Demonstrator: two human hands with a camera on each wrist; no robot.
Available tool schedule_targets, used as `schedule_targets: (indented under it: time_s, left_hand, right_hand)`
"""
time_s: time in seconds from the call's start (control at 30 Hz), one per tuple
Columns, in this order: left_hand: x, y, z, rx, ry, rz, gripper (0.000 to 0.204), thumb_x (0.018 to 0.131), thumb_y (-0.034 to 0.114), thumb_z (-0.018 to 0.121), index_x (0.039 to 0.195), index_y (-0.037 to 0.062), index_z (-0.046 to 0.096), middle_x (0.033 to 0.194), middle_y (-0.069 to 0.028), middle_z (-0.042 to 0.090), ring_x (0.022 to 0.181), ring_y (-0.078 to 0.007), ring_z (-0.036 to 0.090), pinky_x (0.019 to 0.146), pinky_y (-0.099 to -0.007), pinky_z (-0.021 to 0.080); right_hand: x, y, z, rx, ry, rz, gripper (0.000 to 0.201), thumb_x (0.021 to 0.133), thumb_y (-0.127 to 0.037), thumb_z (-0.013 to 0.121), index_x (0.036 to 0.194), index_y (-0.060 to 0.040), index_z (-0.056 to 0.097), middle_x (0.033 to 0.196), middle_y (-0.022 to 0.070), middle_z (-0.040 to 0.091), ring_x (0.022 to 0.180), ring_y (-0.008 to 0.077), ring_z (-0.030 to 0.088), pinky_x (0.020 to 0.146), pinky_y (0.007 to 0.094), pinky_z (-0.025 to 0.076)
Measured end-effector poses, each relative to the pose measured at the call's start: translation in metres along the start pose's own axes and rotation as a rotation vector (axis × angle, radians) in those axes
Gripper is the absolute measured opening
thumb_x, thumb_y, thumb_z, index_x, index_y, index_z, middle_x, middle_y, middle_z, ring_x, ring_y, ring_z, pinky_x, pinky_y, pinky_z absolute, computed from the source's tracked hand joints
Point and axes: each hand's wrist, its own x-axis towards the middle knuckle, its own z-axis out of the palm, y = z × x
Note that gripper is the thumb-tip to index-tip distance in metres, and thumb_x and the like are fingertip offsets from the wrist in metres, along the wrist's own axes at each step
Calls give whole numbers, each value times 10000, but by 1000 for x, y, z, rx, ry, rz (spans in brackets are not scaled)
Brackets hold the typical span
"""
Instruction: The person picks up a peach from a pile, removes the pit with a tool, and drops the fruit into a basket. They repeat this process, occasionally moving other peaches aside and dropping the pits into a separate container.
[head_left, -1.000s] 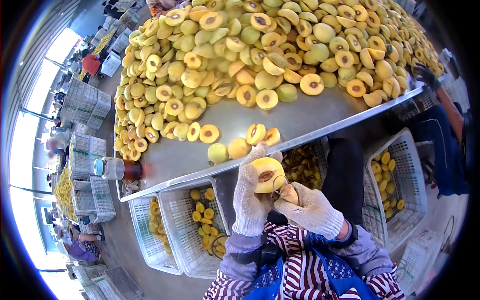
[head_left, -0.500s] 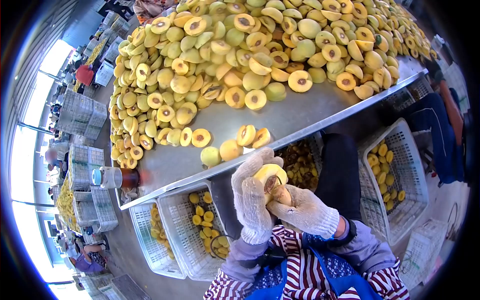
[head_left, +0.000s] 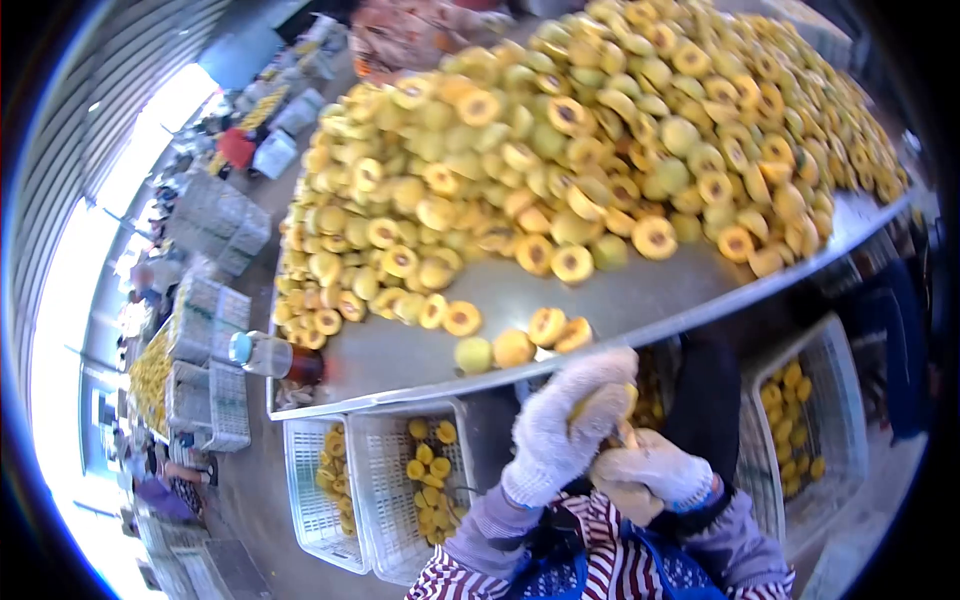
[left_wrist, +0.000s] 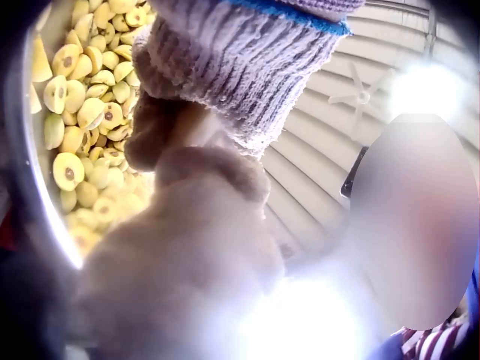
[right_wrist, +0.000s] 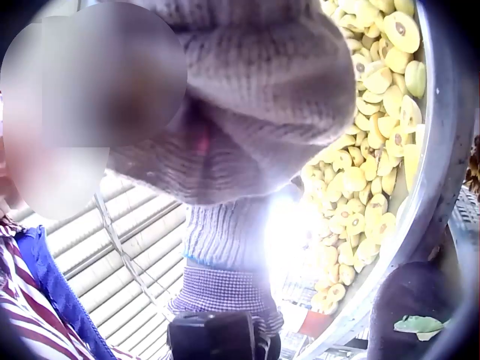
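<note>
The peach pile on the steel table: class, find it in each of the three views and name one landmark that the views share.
Head: the peach pile fills the upper middle and right, on the steel table.
Left wrist: the pile lies at the left edge, behind the gloved left hand.
Right wrist: the pile runs down the right side, beside the gloved right hand.
Shared landmark: the table's raised steel rim.

I note thick off-white knitted gloves on both the left hand [head_left: 562, 425] and right hand [head_left: 648, 472], each cuff edged in blue. Sleeves are grey-lilac check. A red-and-white striped top sits under a blue apron with straps.
</note>
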Motion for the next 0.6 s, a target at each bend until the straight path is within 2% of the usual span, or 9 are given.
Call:
schedule_targets:
  time_s: [0.03, 0.1, 0.13, 0.2, 0.3, 0.33, 0.43, 0.47, 0.6]
  left_hand:
    - [0, 0, 3, -22, 17, -27, 265, 913, 75, 690, 1164, 0, 653, 1171, -155, 676, 1069, -246, 658, 931, -328, 516]
    - [2, -1, 3, 139, 52, 216, 300, 898, 66, 695, 1187, 6, 638, 1189, -164, 664, 1082, -282, 653, 932, -341, 517]
    - [5, -2, 2, 326, 66, 482, 330, 881, 49, 698, 1202, 11, 631, 1214, -181, 651, 1112, -321, 645, 942, -359, 514]
    - [-1, 1, 5, 338, 80, 494, 334, 886, 67, 681, 1212, 14, 629, 1231, -201, 639, 1142, -350, 628, 952, -373, 510]
    - [1, 3, 0, 316, -9, 194, 313, 926, 159, 659, 1219, 49, 638, 1230, -142, 656, 1099, -275, 659, 930, -334, 516]
    - [1, 4, -1, 291, -57, 57, 310, 932, 173, 656, 1220, 58, 640, 1229, -127, 660, 1089, -259, 665, 923, -326, 519]
    - [4, 1, -2, 298, -88, 190, 312, 916, 189, 685, 1205, 77, 649, 1229, -97, 665, 1063, -229, 675, 879, -316, 535]
    - [4, 2, -2, 287, -113, 233, 310, 915, 190, 687, 1201, 77, 650, 1233, -98, 663, 1064, -230, 674, 874, -317, 537]
    - [12, -3, -6, 347, -229, 547, 308, 922, 175, 678, 1207, 63, 648, 1245, -118, 654, 1068, -242, 670, 883, -330, 535]
  right_hand:
    - [1, 1, -2, -7, 20, -21, 283, 952, -229, 619, 710, -95, 555, 563, -14, 505, 423, 79, 449, 380, 231, 325]
    - [3, 5, -1, 12, 71, -55, 272, 944, -213, 627, 718, -77, 562, 584, -6, 517, 449, 81, 472, 395, 229, 333]
    - [-1, 0, 1, -14, 86, -45, 235, 940, -204, 635, 762, -63, 577, 614, -4, 534, 466, 81, 485, 405, 223, 346]
    - [1, 10, -15, 72, 39, -10, 129, 908, -161, 693, 902, -39, 653, 778, 20, 639, 625, 106, 586, 551, 236, 469]
    - [8, 18, -7, 37, 77, -54, 207, 952, -229, 630, 909, -27, 651, 655, 29, 590, 533, 118, 558, 479, 253, 447]
    - [8, 18, -6, 43, 35, -46, 246, 973, -253, 585, 911, -23, 648, 603, 28, 550, 481, 116, 525, 439, 260, 420]
    - [6, 21, -9, 274, -231, -5, 301, 1009, -289, 499, 920, -28, 620, 494, 19, 449, 369, 115, 442, 353, 274, 364]
    - [7, 28, -14, 490, -416, 21, 268, 1004, -278, 503, 925, -40, 598, 490, 10, 428, 361, 117, 426, 347, 274, 359]
    - [4, 41, -11, 1007, -718, 135, 219, 1021, -273, 421, 1021, -81, 527, 413, -21, 301, 277, 126, 310, 282, 281, 277]
